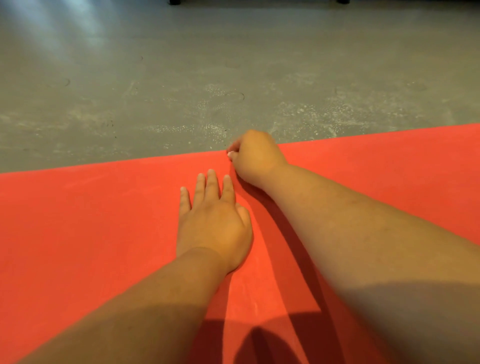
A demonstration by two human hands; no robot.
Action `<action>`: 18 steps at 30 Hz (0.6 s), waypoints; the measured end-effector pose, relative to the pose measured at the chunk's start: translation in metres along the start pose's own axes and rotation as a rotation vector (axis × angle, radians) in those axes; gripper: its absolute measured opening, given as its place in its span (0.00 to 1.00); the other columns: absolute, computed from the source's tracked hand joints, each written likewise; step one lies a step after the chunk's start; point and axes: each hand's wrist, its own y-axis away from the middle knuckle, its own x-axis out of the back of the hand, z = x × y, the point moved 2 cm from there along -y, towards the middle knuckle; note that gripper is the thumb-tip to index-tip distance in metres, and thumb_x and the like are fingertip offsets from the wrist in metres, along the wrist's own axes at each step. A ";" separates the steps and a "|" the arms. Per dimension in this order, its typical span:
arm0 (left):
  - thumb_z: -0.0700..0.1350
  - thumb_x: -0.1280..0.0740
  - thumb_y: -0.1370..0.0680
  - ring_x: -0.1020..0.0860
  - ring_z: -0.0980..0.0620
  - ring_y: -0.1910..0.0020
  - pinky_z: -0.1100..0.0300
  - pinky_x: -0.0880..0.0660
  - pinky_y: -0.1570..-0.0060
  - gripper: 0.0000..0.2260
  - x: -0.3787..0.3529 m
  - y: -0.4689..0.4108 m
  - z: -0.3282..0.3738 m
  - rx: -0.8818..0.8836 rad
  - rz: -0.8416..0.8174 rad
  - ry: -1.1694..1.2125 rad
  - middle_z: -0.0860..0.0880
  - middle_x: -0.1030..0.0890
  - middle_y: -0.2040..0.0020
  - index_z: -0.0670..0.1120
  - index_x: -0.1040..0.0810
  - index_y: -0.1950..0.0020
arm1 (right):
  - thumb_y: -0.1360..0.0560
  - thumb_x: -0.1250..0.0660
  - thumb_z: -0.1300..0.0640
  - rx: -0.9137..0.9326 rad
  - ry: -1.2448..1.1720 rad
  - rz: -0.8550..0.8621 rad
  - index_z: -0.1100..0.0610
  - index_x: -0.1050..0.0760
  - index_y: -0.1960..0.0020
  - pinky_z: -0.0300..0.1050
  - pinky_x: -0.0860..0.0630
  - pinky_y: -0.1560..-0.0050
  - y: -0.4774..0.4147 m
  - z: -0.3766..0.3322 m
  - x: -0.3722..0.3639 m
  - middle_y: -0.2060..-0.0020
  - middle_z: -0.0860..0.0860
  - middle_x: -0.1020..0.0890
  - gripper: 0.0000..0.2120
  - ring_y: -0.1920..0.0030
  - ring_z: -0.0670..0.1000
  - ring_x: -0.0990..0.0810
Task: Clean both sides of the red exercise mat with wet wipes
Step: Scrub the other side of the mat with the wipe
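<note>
The red exercise mat (pixel 91 233) lies flat on the floor and fills the lower half of the head view. Its far edge runs from the left up toward the right. My left hand (pixel 214 223) rests palm-down on the mat with its fingers straight and slightly spread. My right hand (pixel 255 157) reaches past it to the far edge, where its curled fingers and thumb pinch the mat's rim. No wet wipe shows in either hand; whatever sits under the right palm is hidden.
Grey concrete floor (pixel 207 78) with pale scuffs and dusty marks stretches beyond the mat. Two dark furniture feet (pixel 174 2) stand at the very top. My shadow falls across the near part of the mat.
</note>
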 end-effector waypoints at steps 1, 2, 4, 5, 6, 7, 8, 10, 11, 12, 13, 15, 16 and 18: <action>0.51 0.53 0.20 0.59 0.49 0.22 0.44 0.59 0.25 0.27 0.001 0.000 0.000 -0.011 0.002 0.003 0.49 0.57 0.21 0.51 0.53 0.21 | 0.25 0.35 0.57 -0.041 0.012 0.021 0.58 0.17 0.47 0.45 0.24 0.44 -0.002 0.013 0.004 0.49 0.57 0.16 0.10 0.46 0.57 0.20; 0.50 0.53 0.20 0.59 0.49 0.22 0.44 0.59 0.25 0.27 0.002 0.000 0.000 -0.026 0.004 0.009 0.51 0.57 0.21 0.53 0.53 0.21 | 0.25 0.35 0.57 -0.096 0.042 0.047 0.58 0.18 0.47 0.45 0.24 0.45 -0.002 0.029 0.010 0.49 0.57 0.17 0.11 0.46 0.58 0.20; 0.50 0.52 0.20 0.60 0.50 0.22 0.43 0.60 0.25 0.27 0.002 0.001 0.002 -0.055 0.002 0.017 0.55 0.57 0.21 0.55 0.53 0.21 | 0.26 0.36 0.61 -0.226 0.116 0.118 0.60 0.18 0.49 0.46 0.24 0.47 0.002 0.064 0.027 0.50 0.59 0.17 0.10 0.48 0.59 0.20; 0.50 0.53 0.20 0.60 0.51 0.22 0.43 0.60 0.25 0.26 0.003 0.000 0.002 -0.062 -0.002 0.019 0.55 0.57 0.21 0.55 0.53 0.21 | 0.27 0.37 0.63 -0.288 0.141 0.155 0.61 0.18 0.50 0.47 0.24 0.48 0.006 0.080 0.035 0.51 0.60 0.17 0.11 0.48 0.60 0.20; 0.50 0.53 0.20 0.60 0.51 0.22 0.43 0.61 0.26 0.26 0.003 0.000 0.002 -0.066 -0.007 0.019 0.56 0.57 0.21 0.55 0.53 0.21 | 0.27 0.37 0.64 -0.339 0.146 0.181 0.61 0.18 0.50 0.47 0.24 0.47 0.010 0.092 0.041 0.51 0.61 0.17 0.11 0.48 0.60 0.20; 0.50 0.53 0.20 0.60 0.51 0.22 0.43 0.61 0.26 0.26 0.002 -0.001 0.002 -0.068 -0.010 0.018 0.56 0.57 0.21 0.55 0.54 0.21 | 0.27 0.38 0.64 -0.375 0.140 0.185 0.62 0.18 0.49 0.48 0.24 0.47 0.014 0.098 0.045 0.50 0.61 0.18 0.11 0.48 0.60 0.20; 0.50 0.53 0.19 0.60 0.51 0.22 0.43 0.61 0.26 0.26 0.001 -0.001 0.002 -0.068 -0.016 0.016 0.56 0.57 0.21 0.55 0.54 0.21 | 0.27 0.38 0.65 -0.391 0.139 0.170 0.63 0.18 0.49 0.48 0.24 0.47 0.016 0.098 0.047 0.50 0.62 0.18 0.11 0.48 0.61 0.20; 0.50 0.53 0.19 0.60 0.51 0.22 0.43 0.61 0.26 0.26 0.001 -0.002 0.003 -0.063 -0.022 0.017 0.55 0.56 0.21 0.54 0.54 0.21 | 0.25 0.39 0.64 -0.345 0.140 0.128 0.63 0.19 0.48 0.47 0.25 0.48 0.016 0.074 0.041 0.49 0.62 0.18 0.11 0.47 0.61 0.21; 0.50 0.53 0.19 0.59 0.52 0.22 0.43 0.61 0.26 0.26 0.000 -0.002 0.003 -0.059 -0.017 0.018 0.54 0.56 0.21 0.53 0.54 0.21 | 0.24 0.38 0.63 -0.278 0.116 0.096 0.63 0.19 0.47 0.47 0.25 0.48 0.014 0.054 0.034 0.48 0.61 0.18 0.11 0.46 0.60 0.21; 0.50 0.53 0.19 0.59 0.52 0.22 0.43 0.61 0.26 0.26 0.000 -0.002 0.003 -0.057 -0.009 0.020 0.53 0.56 0.21 0.53 0.53 0.21 | 0.24 0.38 0.62 -0.188 0.077 0.042 0.62 0.19 0.46 0.46 0.25 0.47 0.011 0.032 0.023 0.48 0.60 0.18 0.11 0.45 0.59 0.21; 0.50 0.53 0.19 0.58 0.52 0.22 0.43 0.61 0.26 0.26 0.000 -0.003 0.001 -0.059 -0.001 0.025 0.52 0.55 0.20 0.52 0.53 0.21 | 0.24 0.38 0.61 -0.094 0.038 -0.008 0.61 0.19 0.46 0.46 0.24 0.46 0.007 0.010 0.012 0.48 0.58 0.17 0.11 0.45 0.58 0.20; 0.50 0.54 0.19 0.57 0.51 0.22 0.43 0.60 0.26 0.25 0.000 -0.003 0.000 -0.080 0.004 0.041 0.53 0.53 0.21 0.52 0.52 0.21 | 0.25 0.37 0.61 0.004 -0.017 -0.073 0.58 0.18 0.46 0.46 0.23 0.45 -0.002 -0.019 -0.005 0.48 0.55 0.17 0.12 0.45 0.56 0.20; 0.51 0.54 0.19 0.57 0.51 0.22 0.43 0.60 0.26 0.25 -0.001 -0.002 0.000 -0.092 0.002 0.045 0.54 0.53 0.21 0.52 0.52 0.21 | 0.26 0.37 0.61 0.001 -0.041 -0.085 0.57 0.18 0.47 0.45 0.23 0.45 -0.006 -0.025 -0.007 0.49 0.54 0.16 0.12 0.46 0.55 0.19; 0.51 0.54 0.19 0.57 0.51 0.22 0.42 0.59 0.26 0.25 -0.001 -0.002 0.000 -0.089 -0.003 0.040 0.54 0.53 0.21 0.53 0.52 0.21 | 0.26 0.37 0.61 -0.021 -0.073 -0.076 0.57 0.18 0.47 0.45 0.23 0.45 -0.012 -0.025 -0.008 0.49 0.54 0.16 0.12 0.46 0.54 0.19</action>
